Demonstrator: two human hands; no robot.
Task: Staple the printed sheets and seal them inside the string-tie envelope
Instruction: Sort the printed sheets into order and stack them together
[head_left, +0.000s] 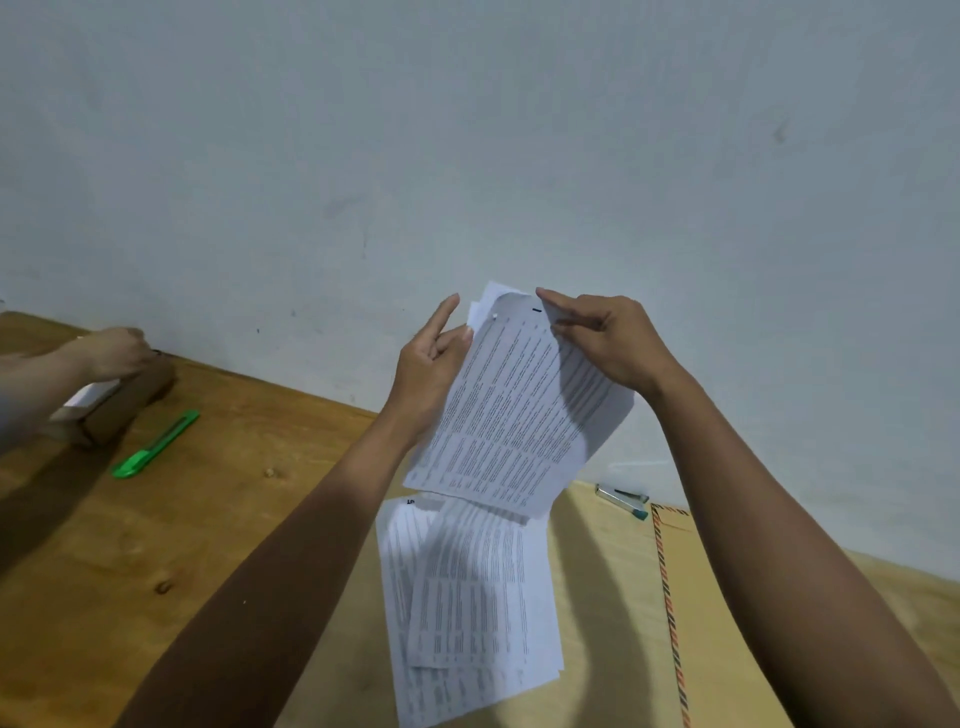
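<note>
Hands apart, left hand (431, 364) and right hand (608, 338) pinching raised printed sheets (519, 415), print unreadable, envelope (623, 597) partly covered.

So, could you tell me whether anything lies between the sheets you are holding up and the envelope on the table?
Yes: a loose pile of printed sheets lies on the envelope, directly beneath the raised sheets held by both hands.

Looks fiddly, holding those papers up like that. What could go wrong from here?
The raised sheets are fanned and uneven between the left hand and right hand, so a staple might miss some pages. More sheets lie loose on the envelope and could be left out. The stapler lies beyond the papers, an awkward reach.
</note>
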